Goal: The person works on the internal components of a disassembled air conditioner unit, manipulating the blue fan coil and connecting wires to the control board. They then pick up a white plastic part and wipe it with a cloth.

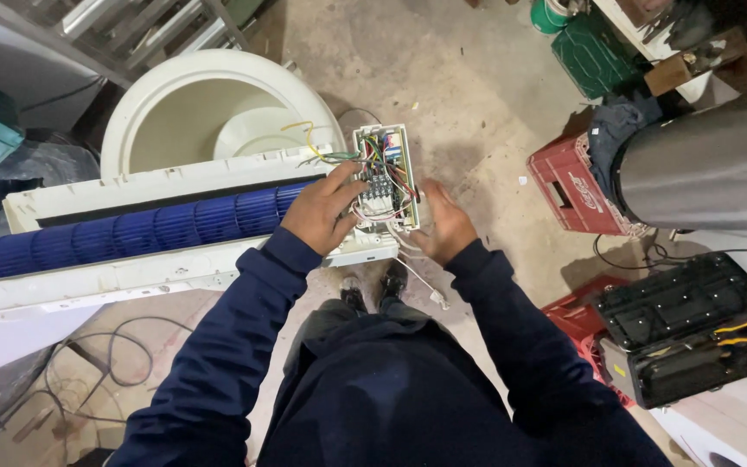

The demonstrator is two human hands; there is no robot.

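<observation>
Both hands work at 1 small white control box (pixel 386 175) packed with coloured wires. Left hand (pixel 326 210) lies over the box's near-left edge, fingers spread and fingertips resting among the wiring; whether it pinches anything cannot be told. Right hand (pixel 444 227) cups the box's right side, fingers curled against its wall in a loose hold. That box sits between the 2 hands, at the end of a long white air-conditioner body (pixel 157 259) that stretches away to the left of the left hand, with a blue roller fan (pixel 140 232) lying along it. Beyond the left hand stands a round white tub (pixel 209 108). Thin white leads (pixel 421 281) trail down below the right hand toward the concrete floor (pixel 469 78). Farther right of the right hand sit a red crate (pixel 568 186) and a black toolbox (pixel 689 329).
</observation>
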